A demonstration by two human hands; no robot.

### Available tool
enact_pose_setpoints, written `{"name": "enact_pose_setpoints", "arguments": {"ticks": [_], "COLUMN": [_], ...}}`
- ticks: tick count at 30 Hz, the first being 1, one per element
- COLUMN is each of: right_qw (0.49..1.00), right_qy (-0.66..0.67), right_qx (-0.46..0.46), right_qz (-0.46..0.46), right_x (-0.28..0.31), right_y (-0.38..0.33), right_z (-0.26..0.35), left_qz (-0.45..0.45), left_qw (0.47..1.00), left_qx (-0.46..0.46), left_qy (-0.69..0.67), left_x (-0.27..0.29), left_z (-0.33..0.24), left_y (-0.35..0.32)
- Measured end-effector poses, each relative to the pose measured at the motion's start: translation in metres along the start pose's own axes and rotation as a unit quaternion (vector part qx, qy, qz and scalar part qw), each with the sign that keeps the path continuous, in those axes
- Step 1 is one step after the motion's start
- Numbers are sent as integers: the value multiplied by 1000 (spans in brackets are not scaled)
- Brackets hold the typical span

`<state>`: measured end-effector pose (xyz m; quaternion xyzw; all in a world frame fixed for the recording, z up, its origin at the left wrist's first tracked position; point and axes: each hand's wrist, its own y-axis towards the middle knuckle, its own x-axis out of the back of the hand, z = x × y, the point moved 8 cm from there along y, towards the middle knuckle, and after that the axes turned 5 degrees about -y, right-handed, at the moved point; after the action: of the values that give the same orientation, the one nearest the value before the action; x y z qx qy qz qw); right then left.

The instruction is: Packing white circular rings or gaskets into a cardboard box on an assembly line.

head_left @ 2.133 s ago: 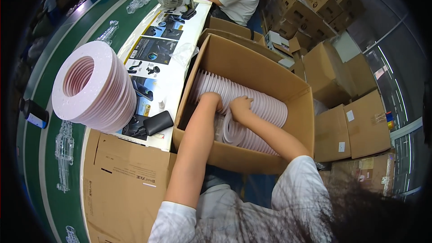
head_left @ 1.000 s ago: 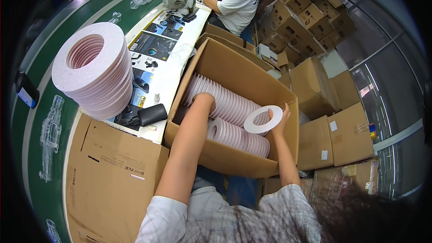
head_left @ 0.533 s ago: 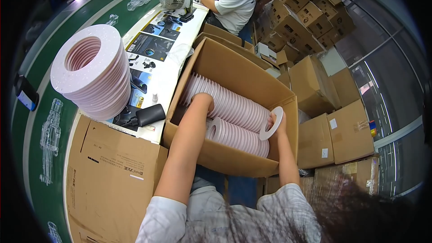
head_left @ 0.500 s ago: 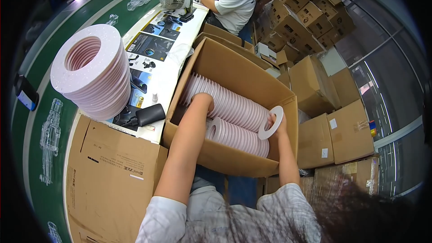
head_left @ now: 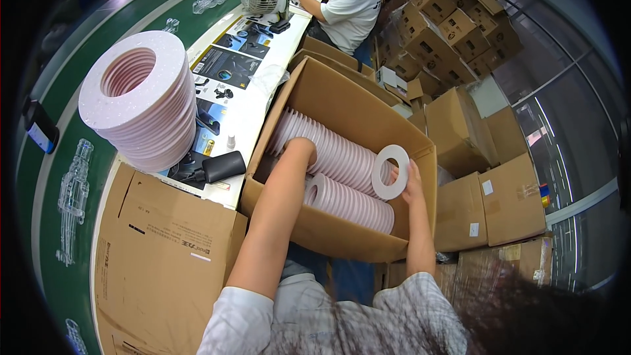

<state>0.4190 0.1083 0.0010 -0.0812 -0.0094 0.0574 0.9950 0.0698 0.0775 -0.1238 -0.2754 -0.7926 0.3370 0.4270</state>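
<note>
A stack of pink rings (head_left: 141,98) sits on the bench. The left hand (head_left: 299,151) reaches into the open carton (head_left: 342,108) among the ring rows (head_left: 335,158) (fingers hidden, so I cannot tell their state). The right hand (head_left: 411,184) pinches a single white ring (head_left: 390,171) upright at the carton's right wall.
</note>
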Motion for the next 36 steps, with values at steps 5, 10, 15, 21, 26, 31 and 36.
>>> {"name": "enact_pose_setpoints", "arguments": {"ticks": [5,10,15,21,26,31,36], "right_qw": [985,975,981,972,964,929,961], "right_qy": [10,133,-92,34,-199,-122,-2], "right_qx": [169,166,163,231,160,314,268], "right_qz": [45,69,-58,-8,-74,-155,-69], "right_x": [-15,-10,6,-17,-6,-4,-18], "right_y": [-8,-19,-1,-20,-4,-30,-24], "right_z": [39,53,39,57,39,71,68], "left_qz": [2,-51,-57,-50,-42,-44,-55], "left_qw": [1000,997,997,998,998,999,998], "left_qx": [-1,-34,-34,-23,-42,-23,-20], "left_qy": [6,41,37,21,19,21,17], "left_x": [0,15,16,12,13,13,14], "left_z": [3,-21,-21,-5,-24,-10,-10], "left_y": [-4,-61,-70,-56,-63,-69,-62]}}
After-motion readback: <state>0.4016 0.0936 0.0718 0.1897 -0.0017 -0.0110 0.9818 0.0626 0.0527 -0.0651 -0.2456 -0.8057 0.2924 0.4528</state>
